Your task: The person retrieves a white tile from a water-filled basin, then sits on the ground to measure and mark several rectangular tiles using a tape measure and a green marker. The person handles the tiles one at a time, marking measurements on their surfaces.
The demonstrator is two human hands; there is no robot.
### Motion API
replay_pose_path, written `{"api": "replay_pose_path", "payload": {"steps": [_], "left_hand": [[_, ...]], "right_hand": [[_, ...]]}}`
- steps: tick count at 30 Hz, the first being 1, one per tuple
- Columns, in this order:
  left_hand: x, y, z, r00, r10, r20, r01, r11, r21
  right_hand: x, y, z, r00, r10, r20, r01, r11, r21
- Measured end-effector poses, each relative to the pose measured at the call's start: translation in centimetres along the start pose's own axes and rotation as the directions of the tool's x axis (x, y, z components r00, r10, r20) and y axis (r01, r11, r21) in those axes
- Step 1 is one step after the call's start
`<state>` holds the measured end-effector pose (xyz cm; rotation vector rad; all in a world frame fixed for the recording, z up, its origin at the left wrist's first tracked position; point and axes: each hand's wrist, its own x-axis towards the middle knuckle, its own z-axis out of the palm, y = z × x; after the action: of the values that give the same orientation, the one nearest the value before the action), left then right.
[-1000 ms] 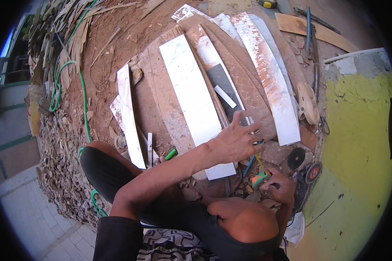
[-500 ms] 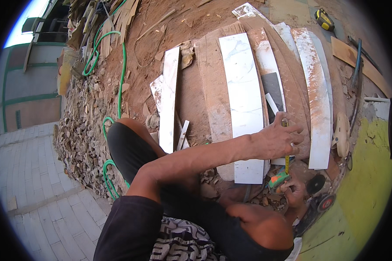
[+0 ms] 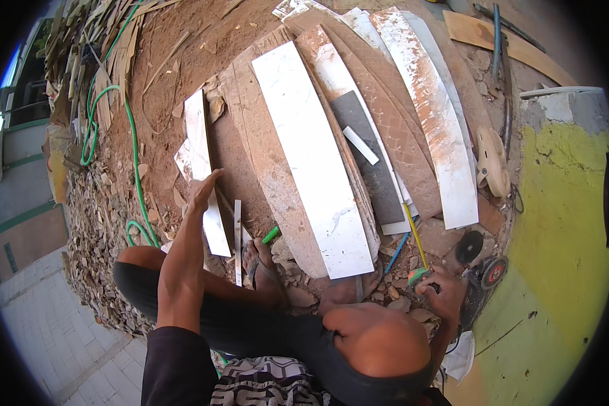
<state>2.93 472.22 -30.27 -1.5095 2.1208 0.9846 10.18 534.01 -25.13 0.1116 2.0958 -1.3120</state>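
My left hand (image 3: 203,191) is at a narrow white tile strip (image 3: 197,135) on the left, fingers stretched out across its edge; whether it presses on the strip I cannot tell. Low on the right, my right hand (image 3: 444,292) is closed around a green and orange tape measure (image 3: 418,275). Its yellow blade (image 3: 414,230) sticks out towards a dark grey tile piece (image 3: 362,169), on which a short white offcut (image 3: 361,145) lies. Between my hands a long white marbled tile (image 3: 311,155) rests on dusty boards.
An angle grinder (image 3: 492,274) lies beside the yellow-green wall (image 3: 561,223), near a black disc (image 3: 469,247). Dusty white strips (image 3: 430,115) and a beige slipper (image 3: 492,161) lie to the right. A green hose (image 3: 134,149) runs past rubble on the left. A bright green marker-like object (image 3: 271,235) lies by my foot.
My left hand has left the tape blade and swung left to the narrow white strip. My right hand keeps the tape measure, its blade still out. The view has shifted right.
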Motion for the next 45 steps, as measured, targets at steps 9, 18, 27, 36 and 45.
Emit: {"api": "replay_pose_path", "payload": {"steps": [9, 18, 27, 36, 45], "left_hand": [[3.5, -3.3, -2.4, 0.983, 0.092, -0.161, -0.027, 0.931, 0.365], [2.9, -2.9, -5.4, 0.935, 0.302, -0.185, -0.267, 0.945, 0.19], [-1.7, 8.9, -13.7, 0.62, 0.764, -0.176, -0.555, 0.587, 0.589], [-9.7, 22.2, -8.2, 0.213, 0.894, 0.395, -0.746, -0.112, 0.656], [-12.6, 22.7, 0.4, -0.097, 0.576, 0.812, -0.651, -0.653, 0.386]], "right_hand": [[-2.2, 3.5, 0.0, 0.999, 0.043, -0.013, -0.042, 0.995, 0.094], [-1.4, 5.2, 2.1, 0.99, 0.042, -0.132, -0.045, 0.999, -0.02], [-1.3, 2.5, 1.7, 0.978, 0.045, -0.202, -0.117, 0.925, -0.361], [3.8, -6.8, 2.1, 0.971, -0.156, -0.18, 0.232, 0.791, 0.566], [3.8, -6.6, 7.9, 0.986, -0.098, -0.132, 0.164, 0.493, 0.854]]}}
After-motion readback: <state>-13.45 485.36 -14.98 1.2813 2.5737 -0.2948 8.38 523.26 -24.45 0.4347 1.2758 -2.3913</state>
